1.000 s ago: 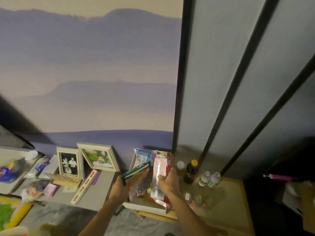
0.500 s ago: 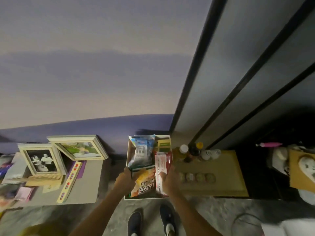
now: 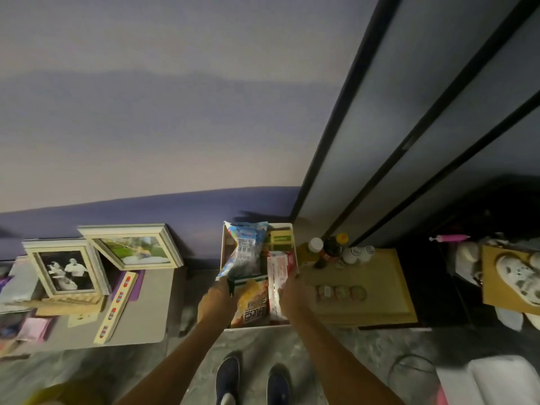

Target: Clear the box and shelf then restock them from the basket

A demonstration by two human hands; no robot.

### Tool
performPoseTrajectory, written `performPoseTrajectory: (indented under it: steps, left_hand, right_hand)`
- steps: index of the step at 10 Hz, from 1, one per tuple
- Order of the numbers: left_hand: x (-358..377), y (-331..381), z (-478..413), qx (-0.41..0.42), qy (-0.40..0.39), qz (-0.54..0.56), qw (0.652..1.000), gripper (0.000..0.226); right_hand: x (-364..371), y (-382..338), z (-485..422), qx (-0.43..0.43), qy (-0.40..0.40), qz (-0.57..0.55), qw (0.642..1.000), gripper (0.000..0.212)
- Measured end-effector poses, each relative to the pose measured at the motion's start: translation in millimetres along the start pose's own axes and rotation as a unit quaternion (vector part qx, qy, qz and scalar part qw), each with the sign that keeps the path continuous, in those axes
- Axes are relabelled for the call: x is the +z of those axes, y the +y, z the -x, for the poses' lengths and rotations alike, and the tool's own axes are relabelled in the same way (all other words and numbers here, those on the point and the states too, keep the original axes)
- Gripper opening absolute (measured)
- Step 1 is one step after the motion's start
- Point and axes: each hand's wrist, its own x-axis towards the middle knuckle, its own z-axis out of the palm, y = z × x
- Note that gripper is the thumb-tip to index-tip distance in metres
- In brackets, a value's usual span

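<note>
Gripping: left hand (image 3: 214, 299) closed on near edge of blue-white crinkly plastic packet (image 3: 244, 251), dark green-edged piece (image 3: 232, 283) caught under the thumb
Right hand (image 3: 292, 293): fingers wrapped round long red-white glossy wrapper (image 3: 279, 276), held upright in right side of box
Box (image 3: 294, 252): white, rectangular, open-topped, on floor between grey platform and tan board; packed with packets
Inside box: orange printed snack bag (image 3: 252, 302) flat at near end; green carton (image 3: 280, 239) at far right corner
Tan board (image 3: 388, 287): flat, wood-look, right of box, touching or just beside it, cannot tell which
Bottles: 5 at far edge of board – 1 white-capped (image 3: 314, 247), 1 dark with yellow cap (image 3: 333, 247), 3 small pale ones (image 3: 358, 254), count of these blurry
Round lidded cups (image 3: 340, 292): 4 in a row mid-board
Picture frames: 2, pale moulded wood, leaning at wall left – black-and-white photo (image 3: 65, 270), colour photo (image 3: 134, 248)
Wooden strip (image 3: 117, 306): long, flat, red-blue dots, on grey platform (image 3: 146, 311)
Shoes (image 3: 252, 378): 2, dark, on mottled floor near
Basket: not made out
</note>
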Motion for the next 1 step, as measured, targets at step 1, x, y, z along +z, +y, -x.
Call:
performPoseTrajectory:
  steps: [1]
  left_hand:
    - [-3.7,-2.8,6.7,0.039,0.053,-0.002,0.998,0.052]
  right_hand:
    - [-18.4,0.9,8.7,-0.043,0.008,0.023,0.999,0.059]
